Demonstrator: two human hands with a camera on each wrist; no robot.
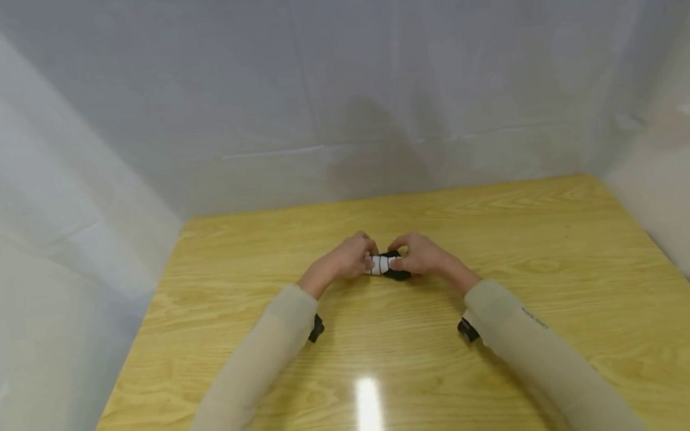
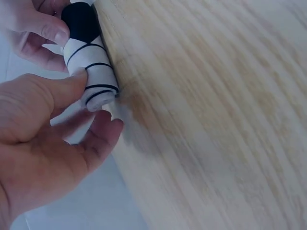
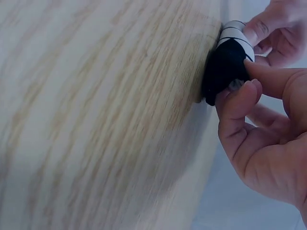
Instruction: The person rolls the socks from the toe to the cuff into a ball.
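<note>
Wooden table (image 1: 566, 280) carries a small rolled-up black-and-white striped sock (image 1: 386, 265) near its middle, held between both hands just above or on the surface. Left hand (image 1: 348, 259) pinches the white striped end of the sock with thumb and curled fingers (image 2: 103, 139), while right hand (image 1: 421, 255) pinches the black end, fingertips (image 3: 240, 93) pressed on it. Pale sheeting (image 1: 336, 89) rises behind the table and at both its sides.
</note>
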